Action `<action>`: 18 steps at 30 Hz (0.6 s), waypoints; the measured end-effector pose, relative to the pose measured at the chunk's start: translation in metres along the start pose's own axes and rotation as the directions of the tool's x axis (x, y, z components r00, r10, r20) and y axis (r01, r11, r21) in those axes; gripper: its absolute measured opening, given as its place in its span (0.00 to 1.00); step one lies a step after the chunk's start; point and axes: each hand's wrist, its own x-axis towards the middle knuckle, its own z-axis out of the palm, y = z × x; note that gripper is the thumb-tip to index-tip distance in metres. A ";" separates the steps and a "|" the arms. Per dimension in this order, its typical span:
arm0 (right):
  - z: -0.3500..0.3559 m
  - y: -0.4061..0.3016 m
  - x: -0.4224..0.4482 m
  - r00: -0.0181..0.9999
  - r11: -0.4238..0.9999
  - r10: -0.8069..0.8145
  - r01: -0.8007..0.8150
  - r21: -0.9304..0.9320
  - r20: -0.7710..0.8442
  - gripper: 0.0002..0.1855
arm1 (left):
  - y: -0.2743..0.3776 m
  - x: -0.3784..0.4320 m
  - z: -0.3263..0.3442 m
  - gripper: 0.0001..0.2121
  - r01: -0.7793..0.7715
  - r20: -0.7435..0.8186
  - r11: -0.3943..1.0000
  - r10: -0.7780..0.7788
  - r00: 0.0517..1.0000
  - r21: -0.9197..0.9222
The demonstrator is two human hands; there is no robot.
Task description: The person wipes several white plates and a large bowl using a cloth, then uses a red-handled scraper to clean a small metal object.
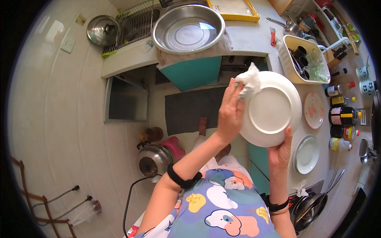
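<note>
A round white plate (pixel 270 110) is held up with its underside, marked by a raised foot ring, facing me. My right hand (pixel 280 148) grips its lower rim, thumb on the underside and the other fingers hidden behind. At the plate's upper left, my left hand (pixel 232 108) presses a crumpled white tissue or cloth (pixel 249 81) against the rim. On the counter to the right lie a stack of white plates (pixel 307 155) and a pink-patterned plate (pixel 313 110).
A steel basin (pixel 187 32) of water stands on the far counter beside a sink with a wire rack (pixel 134 22). Cups and glasses fill a cream bin (pixel 306 78). Bottles (pixel 343 116) line the right wall. Cabinet doors (pixel 190 73) stand open below; a pot (pixel 154 159) is on the floor.
</note>
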 end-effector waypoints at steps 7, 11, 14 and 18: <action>0.074 0.034 0.071 0.995 0.997 -0.040 0.045 0.056 -0.091 0.28 | -0.027 0.022 -0.014 0.16 -0.666 0.424 0.733 0.563 0.710 0.141; 0.068 0.047 0.070 0.879 0.697 -0.373 0.476 -0.536 0.297 0.26 | -0.032 0.073 -0.019 0.13 -0.887 0.572 0.451 0.704 0.420 0.097; 0.090 0.043 0.080 0.961 0.966 -0.174 0.209 0.152 -0.214 0.24 | -0.035 0.102 -0.025 0.12 -0.800 0.471 0.588 0.674 0.569 0.124; 0.108 0.031 0.082 0.954 0.966 -0.246 0.257 0.044 -0.173 0.29 | -0.045 0.129 -0.029 0.15 -0.399 0.304 0.917 0.377 0.875 0.011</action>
